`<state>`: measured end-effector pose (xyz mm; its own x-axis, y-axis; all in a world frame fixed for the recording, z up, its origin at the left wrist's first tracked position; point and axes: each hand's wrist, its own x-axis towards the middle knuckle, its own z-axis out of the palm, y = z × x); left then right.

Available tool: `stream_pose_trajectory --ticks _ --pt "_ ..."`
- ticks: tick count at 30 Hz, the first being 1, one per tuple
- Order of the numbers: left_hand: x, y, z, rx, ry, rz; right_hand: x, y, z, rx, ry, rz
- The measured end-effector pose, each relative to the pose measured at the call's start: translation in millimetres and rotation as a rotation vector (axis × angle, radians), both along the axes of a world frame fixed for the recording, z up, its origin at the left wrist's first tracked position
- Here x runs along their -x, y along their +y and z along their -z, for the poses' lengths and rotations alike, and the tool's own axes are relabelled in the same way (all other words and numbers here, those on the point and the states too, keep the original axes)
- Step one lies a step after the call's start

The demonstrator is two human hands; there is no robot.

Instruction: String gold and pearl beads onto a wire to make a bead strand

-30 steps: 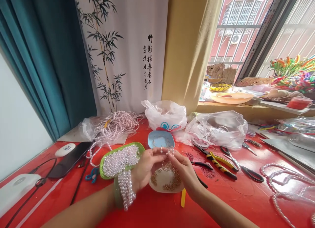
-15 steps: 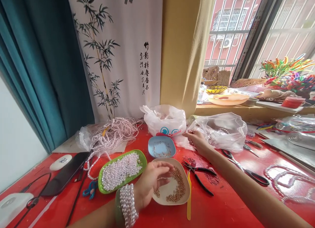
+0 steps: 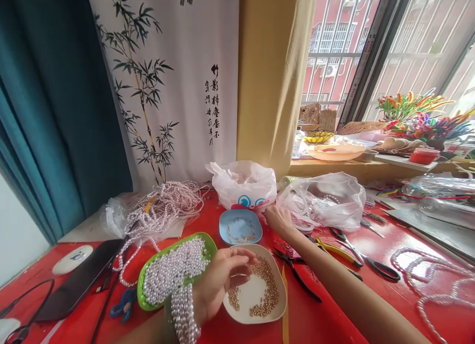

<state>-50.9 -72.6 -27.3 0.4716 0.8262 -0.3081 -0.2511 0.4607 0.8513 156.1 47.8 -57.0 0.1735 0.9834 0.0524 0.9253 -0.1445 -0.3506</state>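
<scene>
My left hand hovers at the left edge of a cream dish holding small gold beads. Its fingers are curved with the thumb apart, and nothing shows between them. Pearl bracelets circle that wrist. Farther off, my right hand is closed beside a white plastic bag, just right of a blue dish with a few small beads. Its fingertips are mostly hidden, so I cannot make out what they hold. Left of my left hand sits a green tray of pearly beads.
Black-handled pliers, yellow-handled pliers and scissors lie around my right forearm. A yellow strip-like tool is beside the cream dish. Bead strands pile at back left; others lie right. A clear bag stands behind.
My right hand has come slightly nearer and turned, its fingers now more hidden. The yellow-handled pliers have come into sight from behind the forearm. The view has shifted; my left hand keeps its pose.
</scene>
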Motion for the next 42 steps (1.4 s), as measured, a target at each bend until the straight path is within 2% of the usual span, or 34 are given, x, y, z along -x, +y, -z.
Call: stream_pose_trajectory --ticks 2,6,10,12,13,15,17,20,22,25,27,29,31,33,36,38,40,41,42 --pt "0.7 0.3 -1.4 0.001 0.002 -0.005 -5.6 -4.2 -9.5 -0.036 0.028 -0.022" --pt "1.1 0.4 -4.6 -0.015 -0.002 0.005 -18.4 -19.1 -42.2 -0.135 0.187 -0.086" --pt "2.1 2.8 -7.9 -0.092 -0.009 -0.007 -6.2 -50.1 -63.1 -0.232 0.449 -0.22" --pt "2.9 5.5 -8.9 -0.139 -0.027 -0.014 10.6 -67.2 -61.5 -0.235 0.588 -0.302" --pt "3.5 7.3 -9.1 -0.165 -0.041 -0.027 19.9 -74.7 -58.3 -0.207 0.829 -0.358" --pt "5.1 11.6 -8.6 -0.222 -0.071 -0.088 37.1 -86.3 -49.4 -0.081 1.153 -0.411" --pt "7.3 16.7 -7.2 -0.261 -0.085 -0.186 49.5 -93.3 -41.2 0.046 1.358 -0.412" --pt "11.3 24.6 -5.1 -0.283 -0.098 -0.289 56.3 -97.0 -36.2 0.205 1.521 -0.392" --pt "13.8 29.0 -5.1 -0.297 -0.085 -0.264 54.6 -96.4 -37.3 0.28 1.557 -0.377" --pt "16.4 33.3 -6.5 -0.285 -0.038 -0.248 48.9 -93.5 -39.0 0.255 1.592 -0.351" --pt "16.5 34.2 -7.0 -0.231 -0.065 -0.321 47.6 -92.6 -37.2 0.182 1.63 -0.332" --pt "14.8 33.0 -5.8 -0.158 -0.129 -0.393 50.3 -94.7 -34.1 0.113 1.604 -0.344" --pt "11.7 30.0 -3.3 -0.099 -0.181 -0.421 56.2 -99.9 -33.2 0.064 1.453 -0.381" --pt "8.1 26.1 -1.0 -0.062 -0.192 -0.384 61.6 -105.5 -37.2 0.043 1.249 -0.368" --pt "6.2 23.3 -2.3 -0.041 -0.171 -0.294 59.5 -107.4 -51.3 0.013 1.041 -0.26" --pt "9.6 25.6 -7.9 -0.127 -0.159 -0.313 49.5 -103.6 -61.8 0.034 0.899 -0.277" --pt "16.1 30.3 -15.8 -0.325 -0.114 -0.354 36.8 -99.3 -69.8 0.093 0.681 -0.359" --pt "19.9 32.6 -19.6 -0.442 -0.062 -0.345 31.2 -98.3 -72.8 0.116 0.567 -0.419" --pt "23.3 34.4 -22.9 -0.524 0.012 -0.274 26.9 -98.4 -75.3 0.142 0.473 -0.476"
